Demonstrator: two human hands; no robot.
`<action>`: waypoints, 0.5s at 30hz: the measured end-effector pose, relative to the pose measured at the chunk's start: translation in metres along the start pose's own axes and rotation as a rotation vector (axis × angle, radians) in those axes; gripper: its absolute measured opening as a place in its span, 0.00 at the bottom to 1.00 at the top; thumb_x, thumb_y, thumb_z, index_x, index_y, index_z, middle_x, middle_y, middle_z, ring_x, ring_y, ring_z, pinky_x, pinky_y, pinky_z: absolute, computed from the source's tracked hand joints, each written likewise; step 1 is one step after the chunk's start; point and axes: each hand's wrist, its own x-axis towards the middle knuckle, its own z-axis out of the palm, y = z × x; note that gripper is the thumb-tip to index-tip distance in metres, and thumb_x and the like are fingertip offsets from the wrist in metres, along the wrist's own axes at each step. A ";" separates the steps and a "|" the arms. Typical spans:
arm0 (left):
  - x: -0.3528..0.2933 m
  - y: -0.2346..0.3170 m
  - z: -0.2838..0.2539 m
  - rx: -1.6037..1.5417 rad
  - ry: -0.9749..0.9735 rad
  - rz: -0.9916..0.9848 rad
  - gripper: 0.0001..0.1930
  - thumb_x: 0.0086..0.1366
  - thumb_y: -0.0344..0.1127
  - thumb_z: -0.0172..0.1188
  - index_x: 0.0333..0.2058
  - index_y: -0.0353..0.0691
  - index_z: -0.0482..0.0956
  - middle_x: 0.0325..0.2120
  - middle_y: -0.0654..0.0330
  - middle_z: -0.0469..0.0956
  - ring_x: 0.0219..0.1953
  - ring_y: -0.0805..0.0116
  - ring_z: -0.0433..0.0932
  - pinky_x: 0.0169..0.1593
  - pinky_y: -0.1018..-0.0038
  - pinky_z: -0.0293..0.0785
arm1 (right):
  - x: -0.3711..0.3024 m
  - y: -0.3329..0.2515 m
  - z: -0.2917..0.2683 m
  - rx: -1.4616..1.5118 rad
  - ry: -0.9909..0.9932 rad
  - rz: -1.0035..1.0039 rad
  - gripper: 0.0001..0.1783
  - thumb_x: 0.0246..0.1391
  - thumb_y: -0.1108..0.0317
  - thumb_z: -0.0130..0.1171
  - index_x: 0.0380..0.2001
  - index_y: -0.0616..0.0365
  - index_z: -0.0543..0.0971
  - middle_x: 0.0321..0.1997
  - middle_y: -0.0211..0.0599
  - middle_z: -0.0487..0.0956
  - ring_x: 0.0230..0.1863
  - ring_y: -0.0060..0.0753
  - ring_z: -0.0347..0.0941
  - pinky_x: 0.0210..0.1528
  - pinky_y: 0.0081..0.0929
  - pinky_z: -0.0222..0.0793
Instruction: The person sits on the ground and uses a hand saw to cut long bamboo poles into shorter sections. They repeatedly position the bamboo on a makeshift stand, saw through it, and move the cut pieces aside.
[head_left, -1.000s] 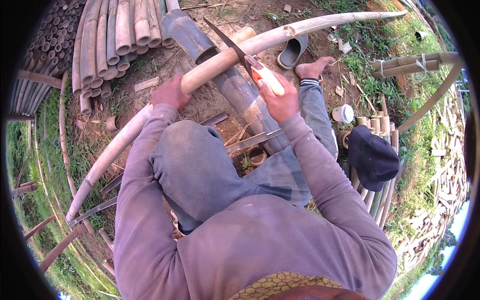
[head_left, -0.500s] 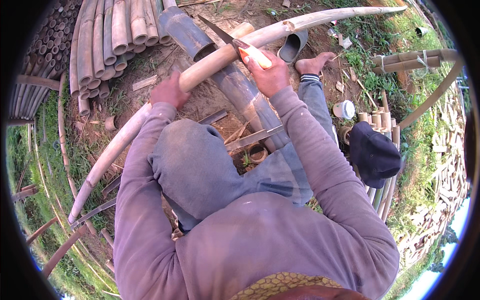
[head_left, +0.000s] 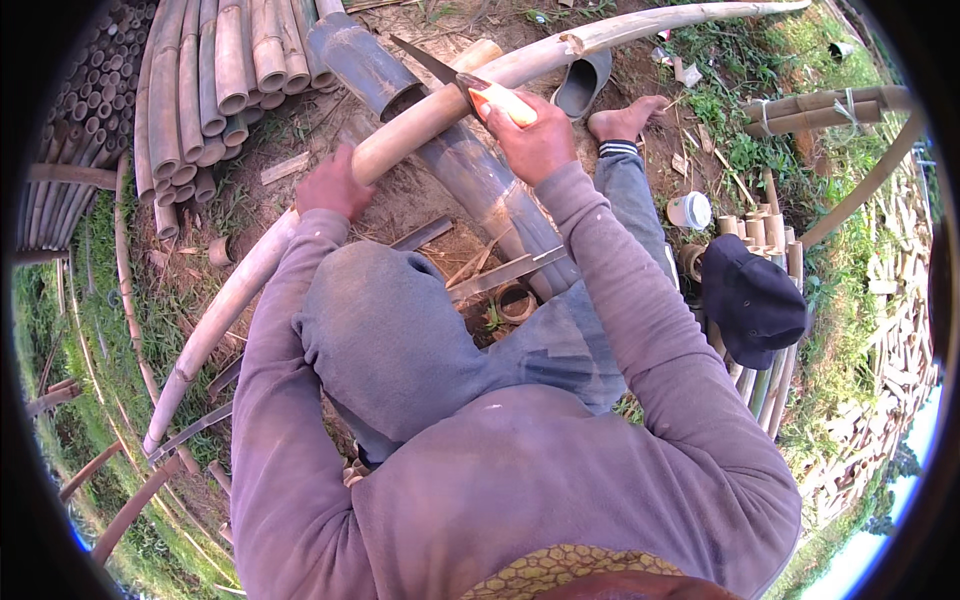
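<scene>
A long pale bamboo pole (head_left: 545, 58) slants across the view from lower left to upper right. It rests over a thick dark bamboo (head_left: 480, 175) lying on the ground. My left hand (head_left: 335, 186) is closed around the pole, left of that crossing. In my right hand (head_left: 535, 140) is a hand saw with a light, orange-tinged handle (head_left: 507, 104). Its dark blade (head_left: 425, 60) lies across the pole near the crossing and points to the upper left. How deep the teeth sit cannot be made out.
Stacked bamboo poles (head_left: 190, 90) fill the upper left. A dark clog (head_left: 582, 85) lies beyond the pole, near my bare foot (head_left: 625, 118). To the right are a white cup (head_left: 689, 211) and a dark cap (head_left: 752, 303) on cut bamboo. Split strips (head_left: 505, 275) lie between my legs.
The whole picture has shifted slightly. Both hands keep their grips, and the saw blade stays across the pole at nearly the same spot.
</scene>
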 end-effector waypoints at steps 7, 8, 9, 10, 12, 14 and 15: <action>0.000 -0.009 0.007 -0.008 -0.043 -0.017 0.32 0.57 0.51 0.74 0.57 0.51 0.74 0.49 0.50 0.84 0.51 0.46 0.85 0.54 0.52 0.81 | -0.181 0.014 -0.081 0.009 0.078 0.025 0.23 0.62 0.74 0.68 0.59 0.68 0.79 0.55 0.48 0.85 0.54 0.39 0.85 0.56 0.33 0.80; 0.000 -0.007 0.005 -0.004 -0.055 -0.021 0.32 0.57 0.52 0.74 0.58 0.51 0.74 0.49 0.50 0.84 0.51 0.46 0.85 0.54 0.53 0.81 | -0.200 0.018 -0.087 0.028 0.088 0.049 0.23 0.62 0.74 0.67 0.59 0.68 0.79 0.56 0.48 0.85 0.55 0.38 0.85 0.58 0.33 0.80; 0.002 -0.009 0.008 0.003 -0.066 -0.030 0.33 0.56 0.52 0.75 0.58 0.51 0.74 0.49 0.51 0.85 0.51 0.47 0.85 0.55 0.54 0.81 | -0.217 0.021 -0.092 0.044 0.095 0.073 0.23 0.62 0.75 0.66 0.60 0.69 0.79 0.57 0.49 0.85 0.57 0.38 0.84 0.59 0.33 0.79; 0.001 -0.009 0.010 0.007 -0.049 -0.018 0.33 0.56 0.53 0.75 0.58 0.51 0.73 0.49 0.51 0.85 0.51 0.47 0.85 0.55 0.54 0.81 | -0.223 0.025 -0.089 0.121 0.126 0.074 0.23 0.62 0.75 0.66 0.60 0.69 0.78 0.57 0.49 0.85 0.57 0.38 0.84 0.59 0.33 0.79; 0.001 -0.010 0.014 0.013 0.001 0.013 0.34 0.57 0.53 0.75 0.58 0.51 0.73 0.49 0.51 0.85 0.52 0.48 0.85 0.55 0.54 0.81 | -0.187 0.020 -0.074 0.048 0.095 -0.008 0.22 0.62 0.76 0.66 0.59 0.71 0.78 0.56 0.50 0.85 0.56 0.37 0.84 0.58 0.32 0.80; -0.001 -0.007 0.013 -0.003 -0.007 0.000 0.34 0.57 0.53 0.75 0.58 0.51 0.73 0.49 0.51 0.84 0.53 0.47 0.85 0.56 0.54 0.81 | -0.104 0.030 -0.031 0.068 0.100 0.025 0.21 0.62 0.72 0.69 0.56 0.67 0.81 0.49 0.45 0.87 0.46 0.32 0.85 0.50 0.29 0.80; 0.002 -0.001 0.010 -0.012 -0.003 0.009 0.34 0.57 0.53 0.74 0.58 0.51 0.72 0.50 0.51 0.84 0.53 0.47 0.84 0.56 0.54 0.80 | -0.060 0.036 -0.012 0.179 0.110 -0.025 0.20 0.62 0.68 0.70 0.54 0.65 0.82 0.45 0.46 0.87 0.41 0.33 0.85 0.47 0.31 0.79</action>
